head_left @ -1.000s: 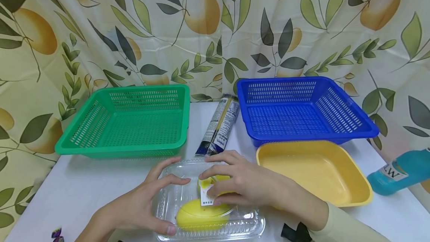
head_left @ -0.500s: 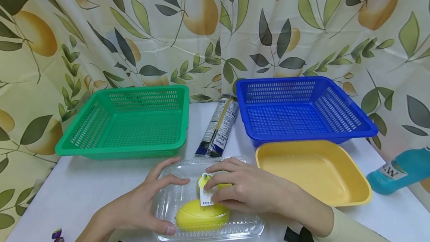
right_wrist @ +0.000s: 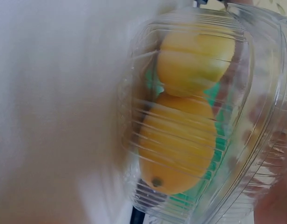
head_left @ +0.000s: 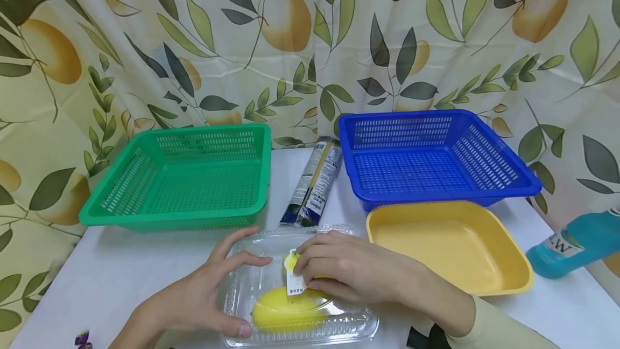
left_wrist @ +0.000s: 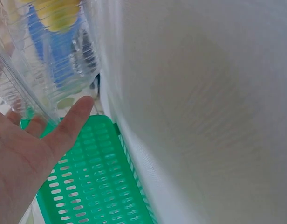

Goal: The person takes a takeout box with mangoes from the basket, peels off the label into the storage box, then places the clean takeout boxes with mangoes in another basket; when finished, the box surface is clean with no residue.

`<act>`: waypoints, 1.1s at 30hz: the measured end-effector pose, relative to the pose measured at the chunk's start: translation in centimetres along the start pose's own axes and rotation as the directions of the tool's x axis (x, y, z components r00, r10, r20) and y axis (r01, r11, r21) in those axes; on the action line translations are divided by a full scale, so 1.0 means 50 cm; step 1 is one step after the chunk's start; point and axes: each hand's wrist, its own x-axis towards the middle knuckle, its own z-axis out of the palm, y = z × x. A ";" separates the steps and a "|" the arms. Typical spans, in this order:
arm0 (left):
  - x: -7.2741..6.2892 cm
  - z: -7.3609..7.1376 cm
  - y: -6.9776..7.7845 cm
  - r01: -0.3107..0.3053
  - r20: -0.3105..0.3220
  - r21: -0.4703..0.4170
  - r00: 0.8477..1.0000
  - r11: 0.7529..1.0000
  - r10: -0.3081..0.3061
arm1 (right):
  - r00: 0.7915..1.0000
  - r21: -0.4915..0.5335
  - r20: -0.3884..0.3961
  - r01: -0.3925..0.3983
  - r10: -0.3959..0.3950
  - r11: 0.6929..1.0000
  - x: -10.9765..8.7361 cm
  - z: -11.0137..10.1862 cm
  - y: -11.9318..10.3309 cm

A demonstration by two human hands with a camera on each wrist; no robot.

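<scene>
Two yellow mangoes [head_left: 286,311] lie inside a clear plastic clamshell container [head_left: 356,330] on the white table. The right wrist view shows both through its ribbed side, one mango [right_wrist: 178,144] end to end with the other. A white label [head_left: 294,283] with a yellow picture is on top of the lid. My right hand [head_left: 360,271] pinches the label's right edge with bunched, bent fingers; its thumb is hidden. My left hand [head_left: 201,292] spans the container's left end, fingers spread, with the thumb at the front and fingertips at the lid's back edge.
A green basket [head_left: 169,218] stands behind on the left, a blue basket [head_left: 436,197] on the right. Between them lies a dark-ended packet [head_left: 312,182]. A yellow basin [head_left: 450,252], teal bottle [head_left: 576,244], black item [head_left: 426,338] and purple wrapped candy [head_left: 83,339] are around.
My right fingers, earlier spread over the label, have drawn together at its right edge, showing more of its picture. The left hand and container have hardly moved.
</scene>
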 end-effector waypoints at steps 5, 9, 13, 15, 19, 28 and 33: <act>-0.001 0.006 -0.005 0.008 -0.001 -0.037 1.000 0.999 -0.008 | 0.999 0.082 -0.012 -0.032 0.034 0.996 0.002 0.008 0.002; -0.002 0.010 -0.008 0.008 -0.004 -0.045 1.000 0.999 -0.008 | 0.999 0.104 -0.027 -0.030 0.033 0.994 0.001 0.013 0.004; -0.002 0.011 -0.012 0.000 -0.005 -0.045 1.000 0.999 0.000 | 0.999 0.118 -0.053 0.004 0.002 0.993 0.002 0.015 0.009; -0.001 0.009 -0.010 -0.008 -0.004 -0.043 1.000 0.999 0.007 | 0.998 0.127 -0.064 0.017 -0.009 0.992 0.002 0.015 0.011; 0.001 0.008 -0.007 -0.014 -0.002 -0.042 1.000 0.999 0.014 | 0.998 0.181 -0.062 0.001 0.011 0.984 0.000 0.016 0.013; 0.001 0.007 -0.011 -0.024 -0.002 -0.046 1.000 0.999 0.024 | 0.997 0.215 -0.072 -0.021 0.037 0.976 -0.001 0.016 0.015; 0.002 0.006 -0.014 -0.030 -0.004 -0.049 1.000 0.998 0.030 | 0.995 0.199 -0.091 -0.012 0.030 0.980 0.000 0.019 0.016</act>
